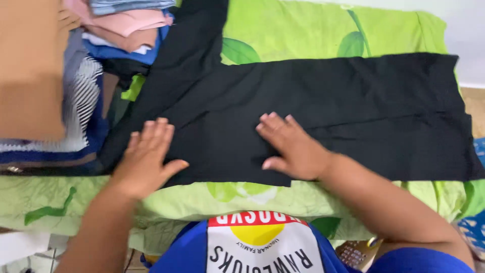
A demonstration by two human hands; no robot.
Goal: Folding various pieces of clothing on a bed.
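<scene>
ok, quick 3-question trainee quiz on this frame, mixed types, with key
1. True or false: both hands lie flat on the black garment.
2. The bedsheet under the garment is: A) green with a leaf print B) plain white C) red striped.
3. Fill in: the pile of folded clothes sits at the far ____ of the view.

Key:
1. True: left hand and right hand press on it, fingers spread, gripping nothing.
2. A
3. left

top: blue shirt point(262, 247) | front: white panel, red band, yellow disc | forearms: bare
</scene>
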